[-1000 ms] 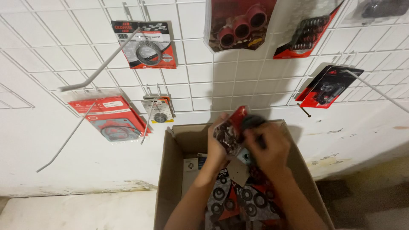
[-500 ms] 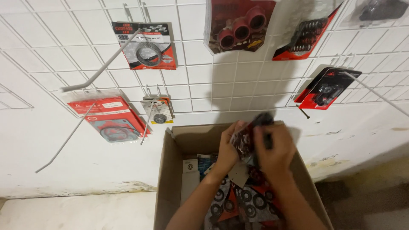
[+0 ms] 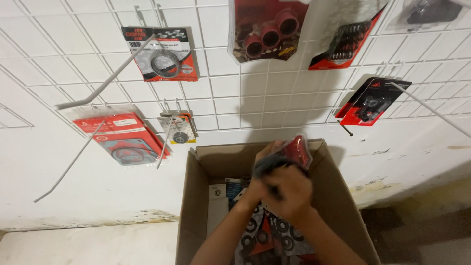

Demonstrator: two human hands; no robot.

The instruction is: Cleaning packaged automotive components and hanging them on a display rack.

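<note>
Both my hands are raised over an open cardboard box (image 3: 196, 216) and grip one red and black blister pack (image 3: 294, 151) of parts. My left hand (image 3: 262, 164) holds its left side, with the fingers partly hidden behind the pack. My right hand (image 3: 289, 189) is closed over its lower part. The pack sits just above the box's far wall. Under my forearms the box holds several more red and black packs (image 3: 267, 235) with dark rings showing.
A white wire grid (image 3: 221, 78) covers the wall, with long bare hooks (image 3: 103, 83) sticking out left and right (image 3: 431, 110). Packs of parts hang on it: two at the left (image 3: 120, 140), one small (image 3: 177, 130), several along the top. Concrete floor lies at the right.
My hands have shifted slightly right and lifted the pack a little higher above the box. The right hand has closed over the pack's lower front.
</note>
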